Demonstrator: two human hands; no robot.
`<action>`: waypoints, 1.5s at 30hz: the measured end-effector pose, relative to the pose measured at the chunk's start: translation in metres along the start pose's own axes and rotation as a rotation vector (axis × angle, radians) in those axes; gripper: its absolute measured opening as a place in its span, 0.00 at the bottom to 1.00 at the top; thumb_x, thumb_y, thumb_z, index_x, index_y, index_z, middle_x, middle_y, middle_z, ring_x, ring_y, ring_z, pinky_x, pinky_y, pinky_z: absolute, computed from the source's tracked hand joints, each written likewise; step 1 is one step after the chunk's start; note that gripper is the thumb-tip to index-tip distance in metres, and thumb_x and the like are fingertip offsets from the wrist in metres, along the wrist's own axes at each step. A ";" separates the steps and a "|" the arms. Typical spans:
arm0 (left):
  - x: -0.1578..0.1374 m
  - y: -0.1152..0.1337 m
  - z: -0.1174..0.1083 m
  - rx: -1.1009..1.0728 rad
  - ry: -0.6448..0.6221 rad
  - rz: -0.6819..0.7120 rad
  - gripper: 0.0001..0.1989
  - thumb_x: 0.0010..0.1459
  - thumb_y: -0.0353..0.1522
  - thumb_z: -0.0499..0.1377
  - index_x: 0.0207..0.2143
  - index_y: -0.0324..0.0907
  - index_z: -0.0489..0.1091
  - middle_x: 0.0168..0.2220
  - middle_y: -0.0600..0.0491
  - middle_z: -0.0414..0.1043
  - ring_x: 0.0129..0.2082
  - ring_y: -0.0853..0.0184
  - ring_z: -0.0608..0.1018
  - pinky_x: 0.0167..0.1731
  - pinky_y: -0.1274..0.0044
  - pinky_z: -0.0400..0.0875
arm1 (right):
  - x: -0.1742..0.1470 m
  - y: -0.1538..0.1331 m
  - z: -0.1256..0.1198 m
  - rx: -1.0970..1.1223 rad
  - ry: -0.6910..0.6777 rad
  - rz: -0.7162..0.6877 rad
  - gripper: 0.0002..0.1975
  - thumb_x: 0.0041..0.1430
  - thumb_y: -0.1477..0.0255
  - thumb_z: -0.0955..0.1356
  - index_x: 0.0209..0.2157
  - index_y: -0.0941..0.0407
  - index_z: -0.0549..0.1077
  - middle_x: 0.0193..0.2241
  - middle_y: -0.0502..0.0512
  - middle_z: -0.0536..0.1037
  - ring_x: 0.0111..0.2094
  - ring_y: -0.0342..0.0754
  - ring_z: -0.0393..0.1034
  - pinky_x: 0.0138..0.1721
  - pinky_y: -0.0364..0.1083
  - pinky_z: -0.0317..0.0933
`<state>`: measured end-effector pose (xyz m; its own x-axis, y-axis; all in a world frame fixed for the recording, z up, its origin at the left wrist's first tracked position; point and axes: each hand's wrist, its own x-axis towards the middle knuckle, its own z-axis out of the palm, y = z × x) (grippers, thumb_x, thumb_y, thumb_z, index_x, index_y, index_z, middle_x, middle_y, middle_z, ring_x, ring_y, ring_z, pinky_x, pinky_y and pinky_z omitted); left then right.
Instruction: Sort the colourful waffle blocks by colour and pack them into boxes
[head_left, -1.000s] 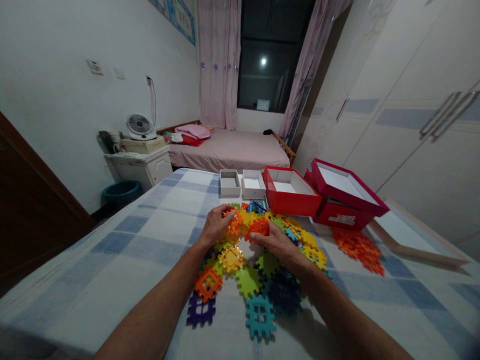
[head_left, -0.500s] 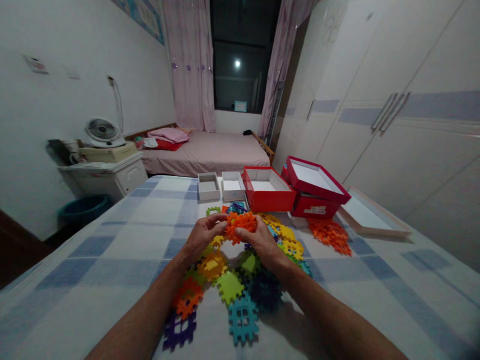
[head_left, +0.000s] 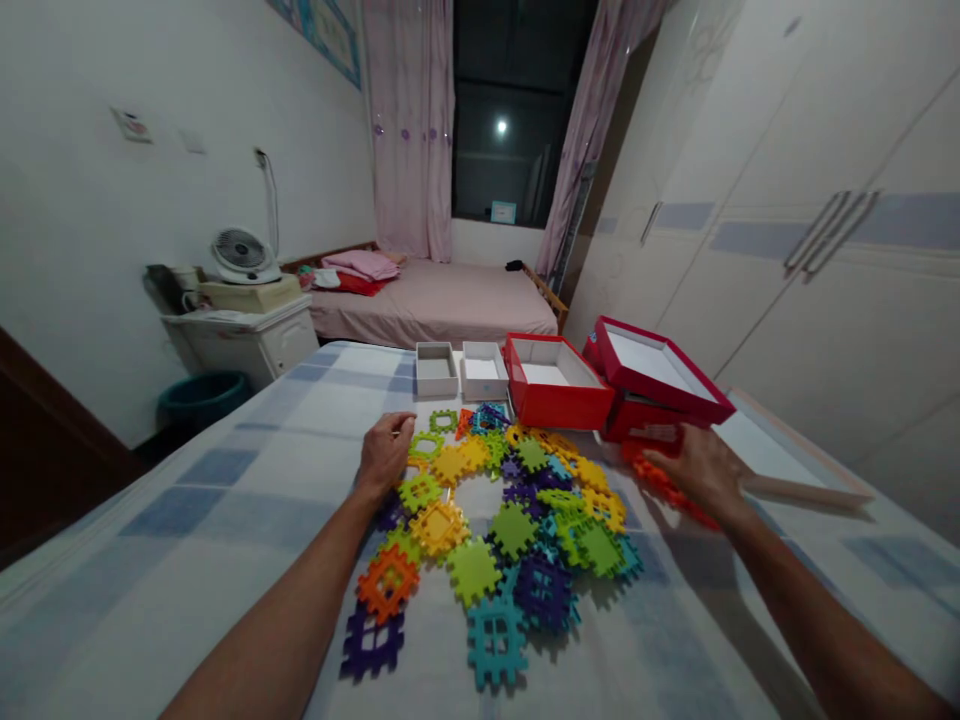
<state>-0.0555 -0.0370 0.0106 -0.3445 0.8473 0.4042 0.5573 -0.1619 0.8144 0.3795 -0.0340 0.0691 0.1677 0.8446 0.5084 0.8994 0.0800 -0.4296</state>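
Observation:
My left hand [head_left: 385, 455] rests on the checked cloth with its fingers curled in, and nothing shows in it. Just right of it lie a green frame-shaped building tile [head_left: 427, 445] and a yellow tile [head_left: 451, 465]. My right hand [head_left: 701, 467] is stretched out over a heap of orange tiles [head_left: 664, 478], thumb apart from the fingers; it partly covers the heap. Between the hands spreads a loose ring of notched plastic tiles, among them a green tile [head_left: 474, 571], a turquoise window tile [head_left: 497, 640], a purple window tile [head_left: 373, 640] and an orange frame tile [head_left: 388, 583].
Behind the tiles stand two small white boxes [head_left: 436, 385], [head_left: 485, 388] and an open red box [head_left: 559, 405]. A dark red box lid [head_left: 709, 395] sits tilted on another red box. A shallow pale tray [head_left: 810, 490] lies at the right.
Both hands held a bunch of orange tiles in the middle. My right hand has carried them right to the orange heap, and my left hand has dropped back to the cloth. The view has shifted slightly.

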 end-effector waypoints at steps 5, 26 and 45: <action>-0.004 0.002 0.006 0.022 -0.129 0.041 0.15 0.54 0.38 0.52 0.34 0.42 0.75 0.37 0.51 0.77 0.38 0.64 0.77 0.41 0.74 0.69 | -0.015 -0.087 0.030 0.073 -0.210 -0.342 0.16 0.57 0.67 0.63 0.46 0.59 0.69 0.44 0.62 0.72 0.46 0.52 0.65 0.46 0.50 0.58; 0.000 0.000 0.004 0.060 -0.109 -0.039 0.17 0.57 0.35 0.48 0.31 0.38 0.76 0.33 0.50 0.77 0.34 0.67 0.75 0.36 0.78 0.65 | -0.030 -0.244 0.095 -0.063 -0.503 -0.402 0.14 0.62 0.74 0.57 0.44 0.58 0.69 0.40 0.58 0.74 0.41 0.48 0.66 0.41 0.44 0.56; 0.000 -0.003 0.004 0.100 -0.136 -0.041 0.19 0.55 0.38 0.48 0.33 0.39 0.76 0.35 0.49 0.77 0.37 0.65 0.75 0.39 0.77 0.65 | -0.158 -0.239 0.055 0.346 -0.792 -1.048 0.05 0.57 0.77 0.62 0.32 0.57 0.69 0.37 0.53 0.66 0.34 0.43 0.59 0.33 0.41 0.56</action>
<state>-0.0540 -0.0345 0.0065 -0.2667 0.9141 0.3055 0.6194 -0.0803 0.7810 0.1159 -0.1569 0.0505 -0.9074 0.3709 0.1977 0.2939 0.8962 -0.3323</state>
